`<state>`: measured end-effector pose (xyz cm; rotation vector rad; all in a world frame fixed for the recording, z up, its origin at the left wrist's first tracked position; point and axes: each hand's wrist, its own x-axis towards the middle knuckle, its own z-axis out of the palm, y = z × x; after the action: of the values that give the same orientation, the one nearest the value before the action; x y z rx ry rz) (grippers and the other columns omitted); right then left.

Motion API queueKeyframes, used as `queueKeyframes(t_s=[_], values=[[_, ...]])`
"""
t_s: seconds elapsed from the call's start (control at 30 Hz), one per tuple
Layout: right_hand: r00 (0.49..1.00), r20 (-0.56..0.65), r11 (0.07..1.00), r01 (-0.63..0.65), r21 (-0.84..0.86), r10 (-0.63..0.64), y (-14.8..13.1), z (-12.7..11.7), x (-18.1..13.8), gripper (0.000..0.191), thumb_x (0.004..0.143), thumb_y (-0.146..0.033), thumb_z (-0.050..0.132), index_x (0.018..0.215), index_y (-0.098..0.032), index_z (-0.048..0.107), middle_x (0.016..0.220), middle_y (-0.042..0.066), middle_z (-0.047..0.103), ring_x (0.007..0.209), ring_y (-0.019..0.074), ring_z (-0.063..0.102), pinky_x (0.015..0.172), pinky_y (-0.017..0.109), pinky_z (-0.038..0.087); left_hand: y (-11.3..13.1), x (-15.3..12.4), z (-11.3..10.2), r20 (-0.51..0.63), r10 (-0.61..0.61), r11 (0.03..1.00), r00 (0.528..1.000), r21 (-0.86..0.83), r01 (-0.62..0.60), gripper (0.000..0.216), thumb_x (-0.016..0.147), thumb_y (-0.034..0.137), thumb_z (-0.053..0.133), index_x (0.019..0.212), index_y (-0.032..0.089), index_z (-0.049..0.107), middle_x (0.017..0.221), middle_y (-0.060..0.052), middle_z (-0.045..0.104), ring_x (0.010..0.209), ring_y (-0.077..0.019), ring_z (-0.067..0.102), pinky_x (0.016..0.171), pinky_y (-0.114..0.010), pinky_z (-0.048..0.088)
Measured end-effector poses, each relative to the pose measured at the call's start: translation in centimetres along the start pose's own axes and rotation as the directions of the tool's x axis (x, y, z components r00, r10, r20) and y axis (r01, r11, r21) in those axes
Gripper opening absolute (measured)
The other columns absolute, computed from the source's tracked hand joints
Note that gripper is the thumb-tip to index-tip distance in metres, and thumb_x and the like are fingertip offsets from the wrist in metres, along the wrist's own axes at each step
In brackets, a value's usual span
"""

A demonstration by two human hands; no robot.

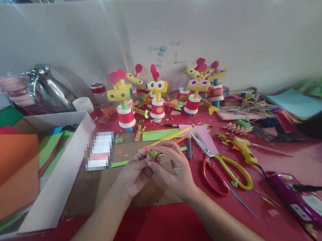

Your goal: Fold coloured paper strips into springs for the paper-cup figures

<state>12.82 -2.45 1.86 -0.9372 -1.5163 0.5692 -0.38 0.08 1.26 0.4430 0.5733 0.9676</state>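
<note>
Both of my hands meet over a brown cardboard sheet [99,192], fingers pinched on a small folded paper strip [153,154] in green and orange. My left hand [135,170] grips it from the left, and my right hand [175,164] from the right; fingers cover part of the strip. Just behind them lie yellow paper strips [176,134] and a flat green paper piece [156,135]. Small accordion-folded paper pieces [138,134] rest farther back on the cardboard. To the right are scissors [208,150] with one red and one yellow handle.
Several paper-cup figures [156,108] stand along the wall. At left is a white box [61,173] of coloured paper, with a metal jug [50,92] behind. A yellow glue gun [244,149], its cord and a purple device [304,202] lie at right, near a stick pile [249,104].
</note>
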Motion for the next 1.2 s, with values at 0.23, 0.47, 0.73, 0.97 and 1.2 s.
queueKeyframes(t_s=[0.23, 0.47, 0.73, 0.97, 1.2], values=[[0.993, -0.100, 0.998, -0.063, -0.028, 0.060, 0.3, 0.3, -0.5, 0.019, 0.084, -0.017, 0.064, 0.092, -0.031, 0.073, 0.092, 0.002, 0.064, 0.087, 0.0173, 0.062, 0.079, 0.033, 0.051, -0.4, 0.2, 0.5, -0.113, 0.198, 0.976, 0.974, 0.110, -0.186, 0.021, 0.059, 0.013, 0.082, 0.077, 0.017, 0.070, 0.077, 0.001, 0.067, 0.071, -0.0086, 0.061, 0.072, -0.020, 0.049], [0.991, -0.086, 0.976, -0.119, -0.183, 0.105, 0.3, 0.5, -0.3, 0.009, 0.085, -0.019, 0.059, 0.085, -0.023, 0.067, 0.083, 0.002, 0.067, 0.081, 0.0178, 0.062, 0.076, 0.031, 0.049, -0.6, 0.2, 0.4, -0.120, 0.261, 0.949, 0.958, 0.211, -0.232, 0.021, 0.059, 0.017, 0.083, 0.075, 0.015, 0.070, 0.072, 0.001, 0.067, 0.068, -0.0091, 0.060, 0.067, -0.019, 0.048], [0.943, 0.170, 0.787, -0.130, -0.603, 0.286, -1.0, -4.7, 0.2, 0.012, 0.086, -0.022, 0.054, 0.088, -0.021, 0.066, 0.089, 0.006, 0.067, 0.084, 0.0214, 0.063, 0.075, 0.033, 0.049, -0.4, 0.7, -0.3, -0.170, 0.227, 0.972, 0.959, 0.106, -0.211, 0.011, 0.068, 0.010, 0.074, 0.077, 0.012, 0.069, 0.071, 0.000, 0.063, 0.063, -0.0076, 0.059, 0.061, -0.017, 0.050], [0.915, 0.014, 0.311, -0.123, -0.942, 0.404, 3.6, -14.5, -5.3, 0.043, 0.083, -0.034, 0.053, 0.119, -0.011, 0.056, 0.109, 0.018, 0.064, 0.103, 0.0341, 0.060, 0.087, 0.047, 0.045, 0.7, 0.2, 0.1, -0.044, 0.103, 0.970, 0.994, -0.215, -0.110, 0.012, 0.068, 0.002, 0.070, 0.076, 0.010, 0.067, 0.082, -0.006, 0.067, 0.061, -0.0070, 0.056, 0.057, -0.017, 0.050], [0.918, 0.053, 0.287, -0.067, -0.956, 0.392, 4.8, -16.3, -6.5, 0.049, 0.082, -0.040, 0.049, 0.123, -0.013, 0.055, 0.102, 0.016, 0.066, 0.099, 0.0334, 0.062, 0.086, 0.046, 0.046, 1.2, -0.1, -0.1, 0.011, 0.158, 0.950, 0.987, -0.275, -0.149, 0.018, 0.067, 0.003, 0.072, 0.082, 0.010, 0.066, 0.082, -0.006, 0.067, 0.061, -0.0070, 0.056, 0.058, -0.017, 0.050]])
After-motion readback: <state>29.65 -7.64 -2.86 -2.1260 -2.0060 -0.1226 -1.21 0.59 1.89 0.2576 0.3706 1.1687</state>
